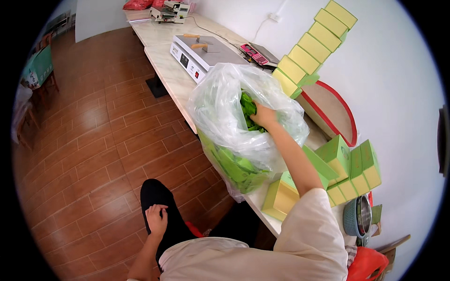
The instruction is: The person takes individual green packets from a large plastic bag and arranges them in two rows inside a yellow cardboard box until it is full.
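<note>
A large clear plastic bag (222, 105) stands open at the front edge of the table. Glossy green pieces (247, 110) fill part of it; I cannot tell whether they are leaves or small packets. More green shows through the bag's lower side. My right hand (265, 116) reaches down into the bag's mouth and touches the green pieces, its fingertips hidden among them. On my dark-trousered leg rests my left hand (156, 219), holding nothing, with its fingers loosely apart.
Green and yellow boxes (344, 164) stand by my right arm; a tall leaning stack (309, 49) rises against the wall. Behind the bag are a flat hot plate (206, 49), a pink calculator (253, 54) and a red-rimmed tray (330, 112). Blue basket (352, 218) sits at the right.
</note>
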Tool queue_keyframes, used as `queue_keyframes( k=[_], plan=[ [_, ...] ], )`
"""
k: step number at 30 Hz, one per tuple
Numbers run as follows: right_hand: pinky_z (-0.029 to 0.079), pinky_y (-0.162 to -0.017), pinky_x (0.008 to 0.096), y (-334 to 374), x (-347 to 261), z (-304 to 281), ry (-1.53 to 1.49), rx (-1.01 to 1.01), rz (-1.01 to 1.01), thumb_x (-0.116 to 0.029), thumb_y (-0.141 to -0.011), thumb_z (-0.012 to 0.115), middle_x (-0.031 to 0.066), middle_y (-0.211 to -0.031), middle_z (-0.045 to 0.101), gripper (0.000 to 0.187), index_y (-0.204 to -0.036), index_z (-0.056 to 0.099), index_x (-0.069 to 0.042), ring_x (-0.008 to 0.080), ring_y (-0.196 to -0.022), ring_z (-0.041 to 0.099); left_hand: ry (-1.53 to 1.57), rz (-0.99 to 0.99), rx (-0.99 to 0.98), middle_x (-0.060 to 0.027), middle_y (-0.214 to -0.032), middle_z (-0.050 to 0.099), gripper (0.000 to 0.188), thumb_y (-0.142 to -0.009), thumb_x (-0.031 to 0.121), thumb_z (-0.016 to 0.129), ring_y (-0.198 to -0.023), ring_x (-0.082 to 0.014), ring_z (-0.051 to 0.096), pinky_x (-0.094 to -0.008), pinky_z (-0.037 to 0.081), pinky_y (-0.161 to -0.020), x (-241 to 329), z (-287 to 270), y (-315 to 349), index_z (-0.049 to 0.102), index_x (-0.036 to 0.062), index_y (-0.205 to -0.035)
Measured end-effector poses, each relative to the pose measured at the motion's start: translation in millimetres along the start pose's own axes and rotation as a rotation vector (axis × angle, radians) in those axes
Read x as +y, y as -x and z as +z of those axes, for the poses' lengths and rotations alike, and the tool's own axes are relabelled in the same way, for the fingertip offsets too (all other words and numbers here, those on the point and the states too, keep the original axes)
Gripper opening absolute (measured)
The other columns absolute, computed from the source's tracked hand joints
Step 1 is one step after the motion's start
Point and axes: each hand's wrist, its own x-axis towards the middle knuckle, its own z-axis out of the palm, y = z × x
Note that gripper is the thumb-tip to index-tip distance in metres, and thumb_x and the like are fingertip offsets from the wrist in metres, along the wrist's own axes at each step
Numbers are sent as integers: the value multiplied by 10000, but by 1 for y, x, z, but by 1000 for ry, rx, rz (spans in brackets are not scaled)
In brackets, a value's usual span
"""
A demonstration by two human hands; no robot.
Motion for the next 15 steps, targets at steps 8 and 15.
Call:
queue_keyframes(
  k=[8, 15],
  plan=[
    [495, -794, 386, 112, -14, -107, -255, 472, -523, -122, -692, 721, 146, -1146, 609, 672, -1316, 471, -136, 329, -1000, 597, 942, -84, -237, -70, -828, 605, 209, -984, 166, 442, -786, -145, 620, -274, 499, -741, 145, -24, -82, 553, 10, -1066],
    [462, -882, 399, 170, -5, -101, -454, 953, -640, -82, -730, 706, 183, -1253, 562, 607, -1288, 470, -45, 340, -1096, 579, 1490, -180, -774, -88, -1068, 599, 537, -984, 453, 372, -1044, -200, 569, -340, 448, -927, 315, -24, -175, 402, 44, -1331]
  ],
)
